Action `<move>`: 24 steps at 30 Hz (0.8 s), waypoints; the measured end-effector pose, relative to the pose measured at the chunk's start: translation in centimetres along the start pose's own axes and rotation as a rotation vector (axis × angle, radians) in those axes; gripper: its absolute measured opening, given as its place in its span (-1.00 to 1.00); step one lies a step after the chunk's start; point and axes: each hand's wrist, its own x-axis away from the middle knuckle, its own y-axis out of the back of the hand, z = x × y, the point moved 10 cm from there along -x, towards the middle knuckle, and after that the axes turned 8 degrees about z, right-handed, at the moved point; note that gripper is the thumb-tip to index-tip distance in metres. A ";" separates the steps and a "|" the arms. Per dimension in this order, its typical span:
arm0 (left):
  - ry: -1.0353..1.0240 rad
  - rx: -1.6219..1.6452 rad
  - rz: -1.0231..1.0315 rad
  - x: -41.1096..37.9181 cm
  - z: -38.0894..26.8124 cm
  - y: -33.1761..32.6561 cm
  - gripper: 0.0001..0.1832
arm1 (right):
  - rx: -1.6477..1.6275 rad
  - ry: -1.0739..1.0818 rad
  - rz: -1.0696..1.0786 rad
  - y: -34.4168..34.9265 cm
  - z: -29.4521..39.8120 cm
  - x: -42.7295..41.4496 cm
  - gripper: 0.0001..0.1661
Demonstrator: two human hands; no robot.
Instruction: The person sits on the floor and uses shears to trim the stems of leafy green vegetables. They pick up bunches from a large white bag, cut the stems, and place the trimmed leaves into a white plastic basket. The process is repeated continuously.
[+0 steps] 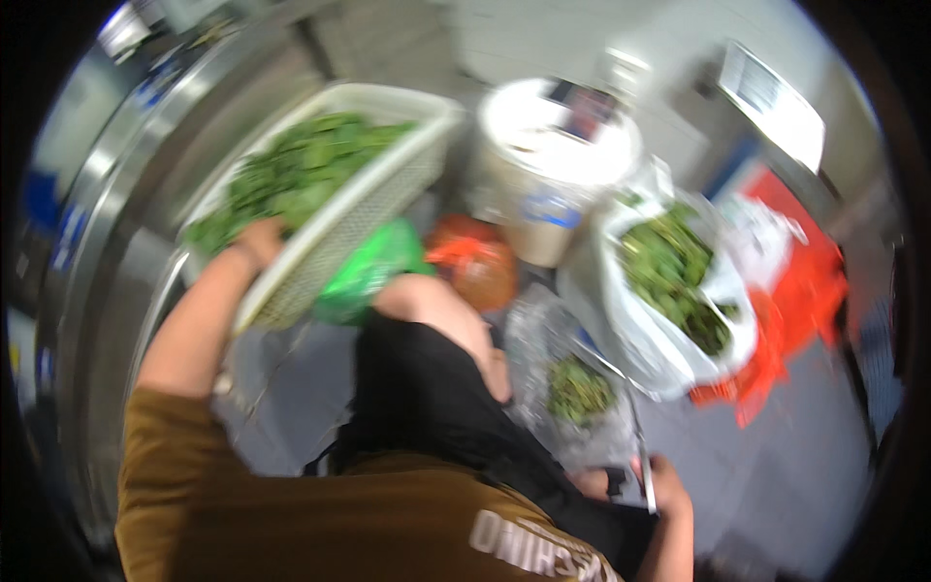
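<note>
My left hand (262, 240) reaches into a white plastic basket (385, 171) at the left, among loose green leaves (320, 160). Its fingers are partly hidden by the leaves and blurred, so whether they grip any is unclear. Low at the right, my right hand (663, 484) is closed around a long, thin tool that looks like a knife (640, 429), pointing up and away. Beside it, a clear plastic bag (534, 327) on the floor holds a small heap of leafy trimmings (580, 391). A white plastic bag (618, 320) full of leafy stems (669, 262) stands just beyond.
A lidded white bucket (502, 174) carries a phone (588, 113). Green (378, 262) and orange-red (473, 254) plastic bags lie between basket and bucket. Red bags (800, 284) spread at the right, near a white tray-like object (774, 109). A stainless-steel counter (167, 109) runs along the left.
</note>
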 end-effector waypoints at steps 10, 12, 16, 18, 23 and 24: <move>-0.511 0.225 -0.647 5.7 -16.3 13.1 -0.73 | 0.061 -0.027 0.106 1.0 5.2 4.1 -0.07; -0.802 0.381 -0.474 6.1 -26.0 10.2 -0.77 | 0.113 -0.043 0.131 0.9 5.2 3.9 -0.06; -1.284 0.145 -0.280 10.1 -45.3 1.2 -0.58 | 0.156 -0.042 0.140 1.2 4.9 3.0 -0.05; -1.402 0.185 -0.278 10.2 -50.8 -2.2 -0.46 | 0.170 -0.029 0.139 1.7 5.3 2.9 -0.05; -1.270 -0.235 0.115 12.8 -57.4 -12.9 -0.44 | 0.156 -0.068 0.176 2.2 4.2 3.2 -0.10; -1.329 -0.225 0.128 14.0 -56.9 -14.1 -0.45 | 0.147 -0.068 0.173 2.2 3.9 3.1 -0.11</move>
